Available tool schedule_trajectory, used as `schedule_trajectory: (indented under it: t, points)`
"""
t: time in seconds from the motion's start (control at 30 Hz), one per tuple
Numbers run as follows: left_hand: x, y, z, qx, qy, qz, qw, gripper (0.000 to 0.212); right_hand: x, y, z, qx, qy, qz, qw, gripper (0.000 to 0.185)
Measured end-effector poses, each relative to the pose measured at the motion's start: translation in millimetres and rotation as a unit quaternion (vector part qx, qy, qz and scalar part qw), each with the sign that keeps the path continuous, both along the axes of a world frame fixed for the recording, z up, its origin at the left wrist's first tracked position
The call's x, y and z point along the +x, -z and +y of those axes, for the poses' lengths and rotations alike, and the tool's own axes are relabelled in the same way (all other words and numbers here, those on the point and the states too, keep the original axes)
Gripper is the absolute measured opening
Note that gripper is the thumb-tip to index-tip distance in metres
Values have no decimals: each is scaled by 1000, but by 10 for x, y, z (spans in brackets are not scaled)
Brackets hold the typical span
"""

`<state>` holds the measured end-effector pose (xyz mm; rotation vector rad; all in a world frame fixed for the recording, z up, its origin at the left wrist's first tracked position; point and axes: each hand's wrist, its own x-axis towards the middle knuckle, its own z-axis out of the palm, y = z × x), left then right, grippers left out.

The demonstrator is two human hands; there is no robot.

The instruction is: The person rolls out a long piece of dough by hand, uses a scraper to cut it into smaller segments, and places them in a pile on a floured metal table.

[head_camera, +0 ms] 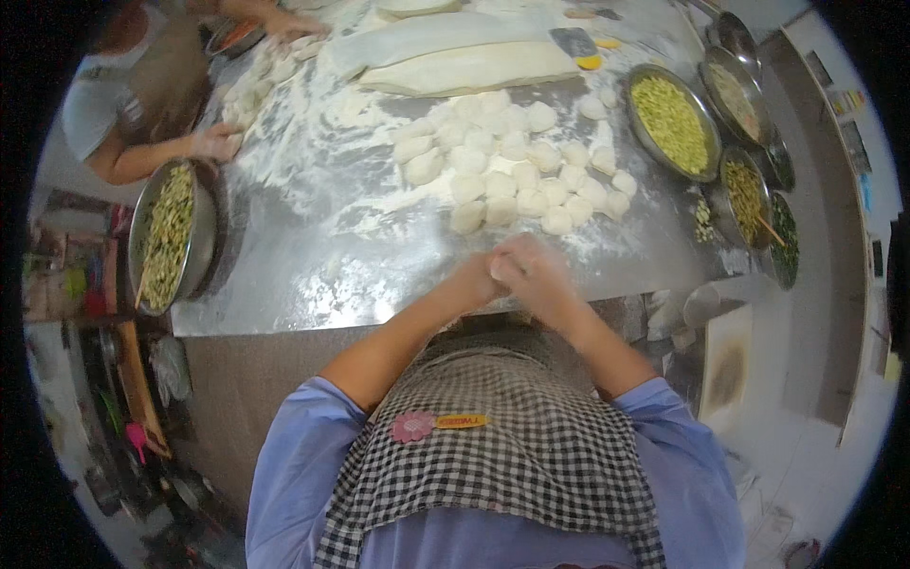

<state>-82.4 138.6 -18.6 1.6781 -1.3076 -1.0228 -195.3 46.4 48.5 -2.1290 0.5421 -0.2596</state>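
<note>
My left hand (pixel 485 276) and my right hand (pixel 538 269) are pressed together just above the near edge of the metal table (pixel 284 270). Their fingers are curled around each other and blurred. Something pale shows between the fingers, but I cannot tell whether it is dough or fingertips. Just beyond my hands lie several rounded, floured dough pieces (pixel 530 202), set close together. Larger dough lumps (pixel 424 166) sit at the left of this group. Behind them a long, thick slab of dough (pixel 469 70) is partly covered by a pale sheet (pixel 441 39).
A dough scraper (pixel 577 48) lies at the slab's right end. Bowls of chopped filling stand right, including a yellow-green one (pixel 672 124) and a darker one with a stick (pixel 744 203). Another filling bowl (pixel 170 238) is at left. A co-worker's hand (pixel 217 142) touches dough pieces (pixel 249 99).
</note>
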Motion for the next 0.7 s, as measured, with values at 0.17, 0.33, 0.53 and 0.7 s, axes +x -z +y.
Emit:
schedule_trajectory:
  t: [0.17, 0.33, 0.53, 0.7]
  points:
    - [-167, -612, 5, 199, 48, 352, 913, 38, -215, 117, -137, -27, 30, -23, 999, 19]
    - [-65, -611, 90, 204, 43, 300, 931, 32, -176, -106, 122, -64, -9, -130, 989, 17]
    - [-202, -674, 406, 10, -43, 105, 993, 32, 30, 210, 148, -125, -56, -115, 984, 9]
    - [-304, -1704, 163, -192, 40, -200, 960, 38, 569, 328, -638, -444, 15, -172, 879, 20]
